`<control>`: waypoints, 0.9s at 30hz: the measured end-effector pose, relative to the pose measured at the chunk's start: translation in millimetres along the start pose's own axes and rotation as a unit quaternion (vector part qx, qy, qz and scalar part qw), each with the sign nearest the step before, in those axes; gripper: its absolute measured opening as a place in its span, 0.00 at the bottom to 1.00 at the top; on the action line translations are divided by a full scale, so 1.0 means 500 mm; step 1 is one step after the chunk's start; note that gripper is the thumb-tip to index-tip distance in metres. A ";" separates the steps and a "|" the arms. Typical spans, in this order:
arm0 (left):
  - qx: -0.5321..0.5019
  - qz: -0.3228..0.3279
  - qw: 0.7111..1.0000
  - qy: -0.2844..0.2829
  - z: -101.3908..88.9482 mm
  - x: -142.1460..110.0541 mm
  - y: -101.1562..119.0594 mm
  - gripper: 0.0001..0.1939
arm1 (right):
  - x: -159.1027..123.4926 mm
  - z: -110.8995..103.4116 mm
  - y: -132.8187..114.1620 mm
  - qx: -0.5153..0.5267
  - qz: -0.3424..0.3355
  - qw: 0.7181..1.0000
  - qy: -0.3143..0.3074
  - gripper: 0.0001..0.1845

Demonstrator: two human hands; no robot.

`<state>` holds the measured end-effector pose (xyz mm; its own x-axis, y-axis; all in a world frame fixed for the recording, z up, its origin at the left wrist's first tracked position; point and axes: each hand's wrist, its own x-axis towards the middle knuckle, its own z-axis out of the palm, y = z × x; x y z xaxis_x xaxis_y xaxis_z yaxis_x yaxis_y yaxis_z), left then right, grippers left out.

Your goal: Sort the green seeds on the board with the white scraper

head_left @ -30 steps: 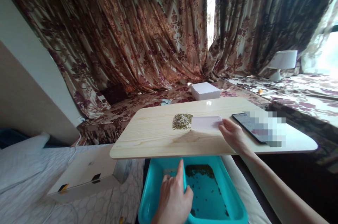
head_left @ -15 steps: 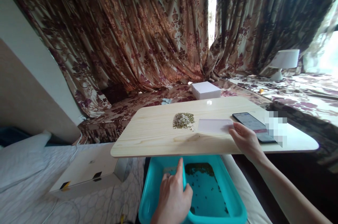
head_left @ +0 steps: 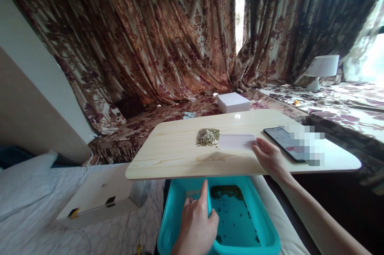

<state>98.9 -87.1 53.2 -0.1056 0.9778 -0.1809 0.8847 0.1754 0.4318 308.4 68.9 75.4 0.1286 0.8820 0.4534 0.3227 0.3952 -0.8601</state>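
One pale flat card [head_left: 235, 141] lies low over the wood-grain board [head_left: 168, 163], its far end at the near-right edge of a pile of mixed green and white bits [head_left: 207, 137]. Right hand [head_left: 270, 157]: fingers closed on the card's right end, gripping it. Left hand [head_left: 198, 221]: index finger extended, the other fingers partly curled, at the divider of the turquoise bin [head_left: 270, 231] below the board; whether it touches the divider cannot be told. Green bits lie scattered in the bin's right compartment. Phone [head_left: 283, 143], partly pixelated: on the board, beyond the right hand.
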 end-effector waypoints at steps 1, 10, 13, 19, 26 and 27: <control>-0.002 0.000 1.000 0.000 0.000 0.000 0.000 0.36 | 0.004 0.005 0.002 -0.006 -0.004 1.000 0.001 0.07; -0.001 -0.001 1.000 -0.001 -0.002 0.000 0.003 0.36 | 0.006 0.012 0.018 -0.031 0.001 0.999 -0.028 0.10; 0.003 0.004 1.000 -0.002 -0.002 0.001 0.005 0.36 | 0.010 0.016 0.024 -0.008 -0.001 1.000 -0.027 0.10; 0.010 -0.010 1.000 -0.016 -0.006 0.003 0.008 0.37 | 0.007 0.019 0.019 0.030 0.003 0.999 -0.041 0.09; -0.002 -0.018 0.999 -0.028 -0.007 0.008 0.009 0.38 | -0.027 -0.014 -0.009 0.056 0.024 0.996 -0.063 0.06; -0.005 -0.021 0.999 -0.027 -0.006 0.008 0.009 0.38 | -0.032 -0.018 -0.011 0.063 0.028 0.996 -0.064 0.06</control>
<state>101.2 -82.1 57.3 -0.1175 0.9619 -0.2469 0.8753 0.2178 0.4318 313.0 50.2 75.2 0.0190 0.9260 0.3770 0.1973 0.3662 -0.9094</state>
